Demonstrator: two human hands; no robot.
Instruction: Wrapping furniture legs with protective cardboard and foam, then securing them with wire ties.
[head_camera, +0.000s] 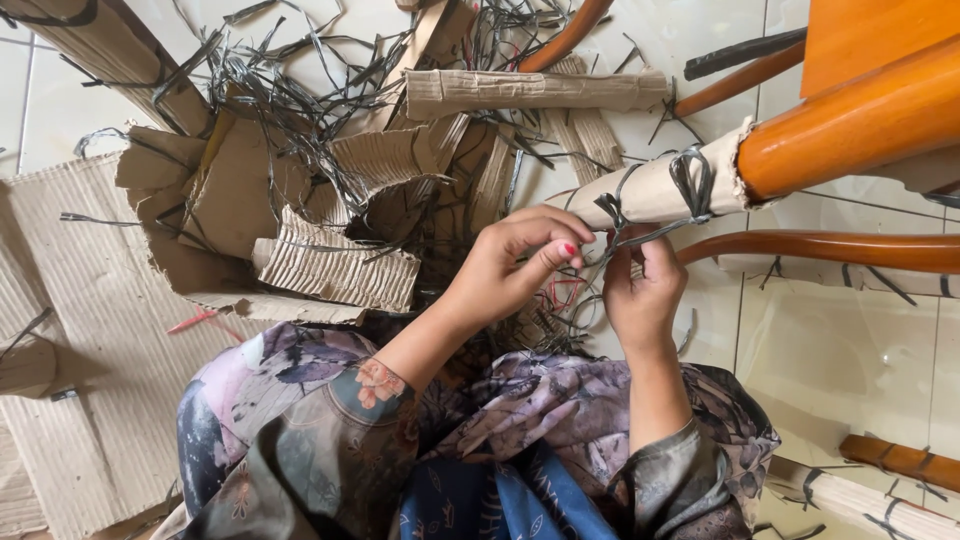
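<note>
While left hand (515, 262) pinches strap (640, 236); right hand (643, 295) grips below.

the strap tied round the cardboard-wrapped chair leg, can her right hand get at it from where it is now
Probably yes. The right hand sits just below the cardboard-wrapped leg, already pinching a dark strap end that runs up to the tied strap. Nothing lies between them; the left hand works beside it.

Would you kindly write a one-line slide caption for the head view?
Left hand and right hand pinch thin dark plastic strap by a cardboard-wrapped orange wooden chair leg, above torn corrugated cardboard scraps.
</note>
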